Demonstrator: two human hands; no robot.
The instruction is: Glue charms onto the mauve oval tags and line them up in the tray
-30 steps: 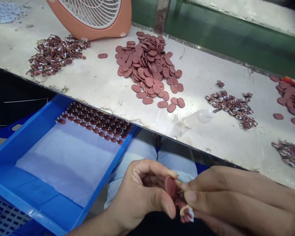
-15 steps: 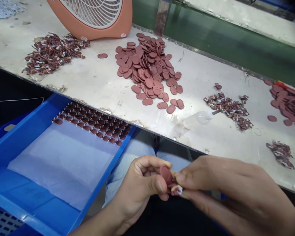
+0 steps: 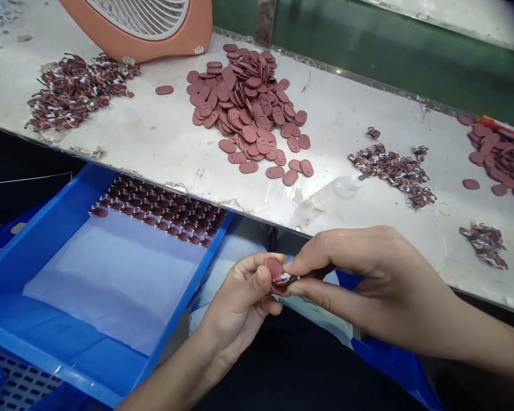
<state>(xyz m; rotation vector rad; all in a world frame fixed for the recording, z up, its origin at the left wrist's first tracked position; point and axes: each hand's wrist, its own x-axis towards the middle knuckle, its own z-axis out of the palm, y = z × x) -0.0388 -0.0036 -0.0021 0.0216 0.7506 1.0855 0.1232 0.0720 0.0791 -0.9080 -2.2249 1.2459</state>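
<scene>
Between finger and thumb of my left hand [image 3: 240, 297] is a reddish-brown oval disc [image 3: 274, 268], held over my lap. My right hand [image 3: 360, 274] pinches a small dark bow-like piece [image 3: 284, 278] with white and yellowish bits against the disc's lower right side. The fingertips of both hands almost meet there. Up on the table lies a large heap of similar oval discs [image 3: 251, 103], some showing small holes. A smaller pile of bow-like pieces [image 3: 394, 171] lies to its right, beside a translucent bottle [image 3: 329, 197] with a dark tip.
A blue tray [image 3: 184, 297] at the lower left holds rows of disc pieces [image 3: 158, 211] on a white sheet [image 3: 111, 274]. An orange fan [image 3: 154, 48] stands at the back, near another pile of dark pieces [image 3: 77, 91]. More discs [image 3: 501, 157] lie at far right.
Both hands have moved up and left in view, with the disc and bow-like piece. My right hand's wrist now shows further out to the right. The table's contents appear shifted slightly up and left.
</scene>
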